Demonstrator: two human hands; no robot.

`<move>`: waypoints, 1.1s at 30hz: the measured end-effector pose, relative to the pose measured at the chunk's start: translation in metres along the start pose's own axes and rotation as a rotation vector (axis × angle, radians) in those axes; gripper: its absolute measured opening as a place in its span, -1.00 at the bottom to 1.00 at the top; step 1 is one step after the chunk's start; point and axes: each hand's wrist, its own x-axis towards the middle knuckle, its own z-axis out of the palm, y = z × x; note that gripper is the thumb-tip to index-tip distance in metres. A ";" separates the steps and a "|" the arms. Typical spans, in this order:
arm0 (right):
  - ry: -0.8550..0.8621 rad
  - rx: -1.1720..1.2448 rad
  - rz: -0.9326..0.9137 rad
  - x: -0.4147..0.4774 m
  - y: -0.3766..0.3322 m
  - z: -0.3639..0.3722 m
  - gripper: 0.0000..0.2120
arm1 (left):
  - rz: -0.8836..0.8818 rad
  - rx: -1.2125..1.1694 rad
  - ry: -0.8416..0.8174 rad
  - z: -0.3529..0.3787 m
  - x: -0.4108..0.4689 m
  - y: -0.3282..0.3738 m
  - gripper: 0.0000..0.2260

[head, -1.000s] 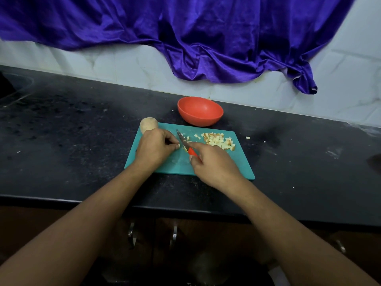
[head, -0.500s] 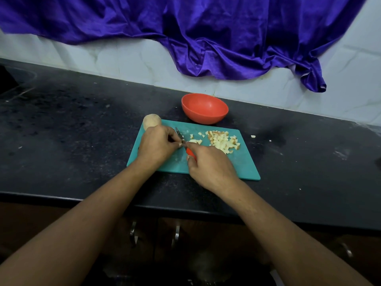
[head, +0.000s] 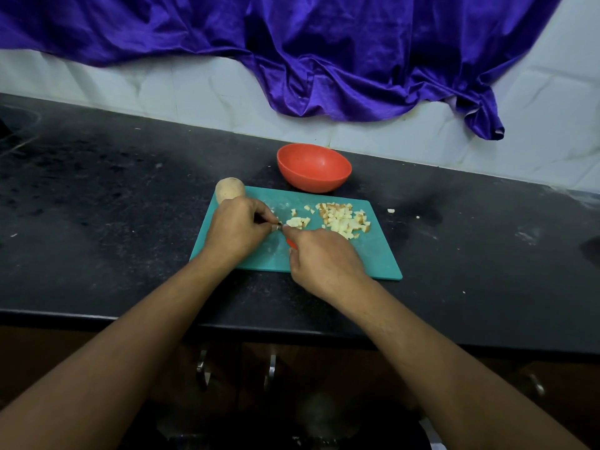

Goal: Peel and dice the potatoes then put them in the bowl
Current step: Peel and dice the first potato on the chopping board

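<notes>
A teal cutting board lies on the black counter. A pile of diced potato sits on its right half, with a smaller heap nearer the middle. My right hand is closed on a knife with a red handle; the blade is mostly hidden between my hands. My left hand pinches a small potato piece at the blade, barely visible under the fingertips. A whole unpeeled potato rests at the board's far left corner. The empty orange bowl stands just behind the board.
Two stray potato bits lie on the counter right of the board. A purple cloth hangs over the white tiled wall behind. The counter's front edge runs below my forearms, with cabinet handles underneath.
The knife blade has come down toward the board and my two hands have closed together. A small heap of fresh dice now lies beside the fingertips.
</notes>
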 end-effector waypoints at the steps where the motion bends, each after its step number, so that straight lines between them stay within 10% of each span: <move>1: -0.004 -0.022 -0.009 0.000 0.000 0.000 -0.50 | -0.002 -0.001 0.005 0.000 0.000 0.000 -0.87; 11: 0.003 0.615 0.114 -0.001 0.054 -0.004 -0.65 | 0.005 -0.070 0.033 0.002 0.000 -0.002 -0.82; 24: 0.054 -0.014 -0.178 -0.016 0.011 -0.002 -0.58 | 0.027 -0.014 0.171 -0.004 -0.005 0.005 -0.74; 33: 0.068 -0.038 0.058 -0.007 0.061 -0.003 -0.56 | 0.026 -0.005 0.142 -0.003 -0.002 0.003 -0.73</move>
